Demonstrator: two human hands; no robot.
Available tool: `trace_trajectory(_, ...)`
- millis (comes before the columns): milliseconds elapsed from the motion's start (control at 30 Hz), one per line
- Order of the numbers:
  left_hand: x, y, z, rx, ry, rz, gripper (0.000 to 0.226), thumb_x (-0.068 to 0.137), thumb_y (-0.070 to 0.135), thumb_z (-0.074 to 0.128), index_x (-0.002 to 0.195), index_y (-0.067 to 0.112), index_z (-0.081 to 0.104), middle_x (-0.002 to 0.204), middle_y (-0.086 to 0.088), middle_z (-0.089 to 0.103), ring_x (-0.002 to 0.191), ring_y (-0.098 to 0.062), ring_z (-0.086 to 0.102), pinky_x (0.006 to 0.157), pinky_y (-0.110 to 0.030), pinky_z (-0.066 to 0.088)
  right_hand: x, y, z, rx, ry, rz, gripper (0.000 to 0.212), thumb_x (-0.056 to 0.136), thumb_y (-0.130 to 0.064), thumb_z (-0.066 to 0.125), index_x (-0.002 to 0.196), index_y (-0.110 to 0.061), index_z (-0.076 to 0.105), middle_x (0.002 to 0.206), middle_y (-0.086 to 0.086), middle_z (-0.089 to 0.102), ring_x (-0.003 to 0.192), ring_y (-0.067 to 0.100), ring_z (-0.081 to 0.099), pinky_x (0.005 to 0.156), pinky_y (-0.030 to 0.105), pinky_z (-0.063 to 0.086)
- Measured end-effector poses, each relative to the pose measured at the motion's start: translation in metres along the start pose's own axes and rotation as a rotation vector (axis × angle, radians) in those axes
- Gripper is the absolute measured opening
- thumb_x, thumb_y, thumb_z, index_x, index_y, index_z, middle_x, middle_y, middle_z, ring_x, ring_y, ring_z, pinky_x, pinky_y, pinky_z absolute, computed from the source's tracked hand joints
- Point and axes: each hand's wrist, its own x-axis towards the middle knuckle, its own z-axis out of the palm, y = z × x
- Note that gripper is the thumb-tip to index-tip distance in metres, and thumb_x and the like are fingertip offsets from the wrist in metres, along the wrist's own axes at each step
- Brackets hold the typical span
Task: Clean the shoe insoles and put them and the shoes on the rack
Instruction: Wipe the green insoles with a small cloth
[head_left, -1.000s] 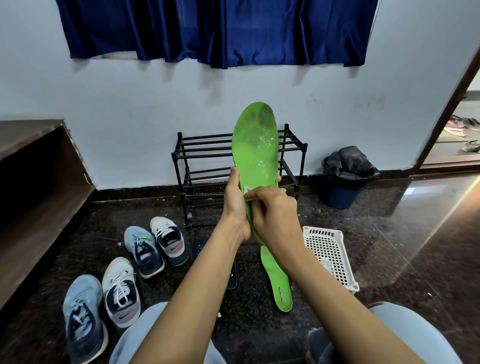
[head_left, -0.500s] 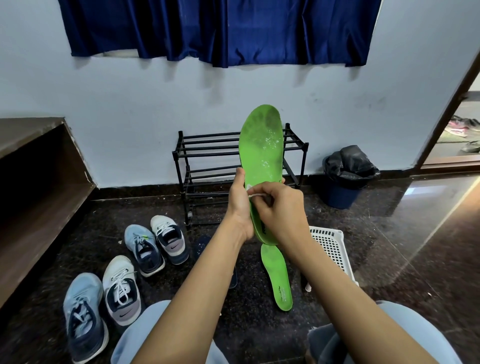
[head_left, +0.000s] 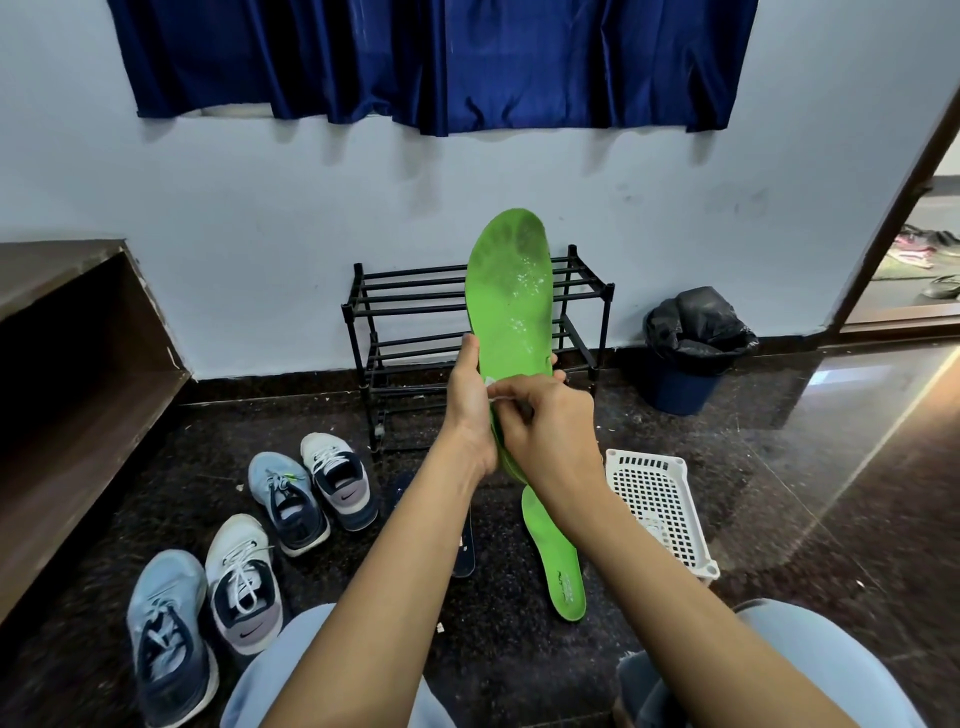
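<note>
- Left hand (head_left: 470, 415): wrapped round the heel half of the upright insole (head_left: 511, 301). Thumb lies along its left edge and fingertips (head_left: 553, 361) show at its right edge.
- Upright insole: green, centre of frame, toe end up and top face toward the camera. There is a grey smudge at the toe and white specks down the right side.
- Right hand (head_left: 550, 431): fingers curled, pinching a white scrap (head_left: 492, 383) against the insole face, just beside the left thumb base. The scrap is too small to identify.
- Second insole (head_left: 556, 561): green, flat on the dark floor (head_left: 779, 467) below the hands, its upper end hidden behind the right wrist.
- Dark insole (head_left: 464, 551): on the floor left of the green one, mostly hidden by the left forearm.
- Rack (head_left: 410, 332): black, two tiers of bars, against the wall (head_left: 260, 208) behind the upright insole. Nothing visible on its bars.
- Shoes, lower left of frame, all on the floor: a light blue shoe (head_left: 283, 501) touching a white and navy shoe (head_left: 340, 480). Nearer the camera are a white shoe (head_left: 244, 582) and another light blue shoe (head_left: 166, 639), side by side.
- White basket (head_left: 660, 509): perforated, on the floor right of the right forearm.
- Bin (head_left: 691, 353): blue with a black liner, by the wall right of the rack.
- Blue curtain (head_left: 431, 57) across the top of frame; wooden shelf (head_left: 62, 364) at far left.
</note>
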Motion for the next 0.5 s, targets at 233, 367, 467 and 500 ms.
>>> trace_trajectory(233,-0.006,-0.012,0.009,0.039,-0.060,-0.067,0.059,0.101,0.053,0.027,0.093,0.012,0.069,0.080,-0.006,0.073,0.076,-0.019,0.069,0.069,-0.026,0.054,0.022,0.007,-0.007,-0.003,0.087,0.023,0.019,0.078,0.002,0.061,0.088,-0.007,0.075,0.086,0.012,0.072,0.076,0.025,0.067,0.076,0.036,0.053)
trace_trajectory(367,-0.003,0.001,0.004,0.046,-0.031,-0.048,0.062,0.101,0.050,0.027,0.105,0.003,0.068,0.106,-0.020,0.069,0.093,-0.029,0.066,0.081,-0.032,0.053,0.009,0.006,-0.005,0.009,0.029,0.046,0.020,0.079,0.002,0.062,0.090,-0.009,0.075,0.087,0.011,0.072,0.078,0.025,0.066,0.079,0.030,0.050)
trace_trajectory(467,-0.004,0.004,0.004,0.020,0.000,-0.024,0.062,0.100,0.047,0.029,0.113,-0.001,0.067,0.121,-0.030,0.060,0.107,-0.038,0.059,0.091,-0.038,0.050,0.001,0.004,-0.002,0.002,-0.002,0.038,0.021,0.078,0.004,0.061,0.088,-0.009,0.075,0.085,0.011,0.072,0.075,0.025,0.066,0.076,0.027,0.049)
trace_trajectory(500,-0.004,0.003,0.005,0.010,0.001,-0.016,0.062,0.100,0.047,0.029,0.114,-0.001,0.066,0.123,-0.030,0.060,0.108,-0.039,0.060,0.091,-0.038,0.051,0.003,0.004,-0.002,0.001,0.003,0.038,0.021,0.078,0.004,0.061,0.088,-0.009,0.075,0.085,0.010,0.072,0.075,0.025,0.066,0.077,0.030,0.050)
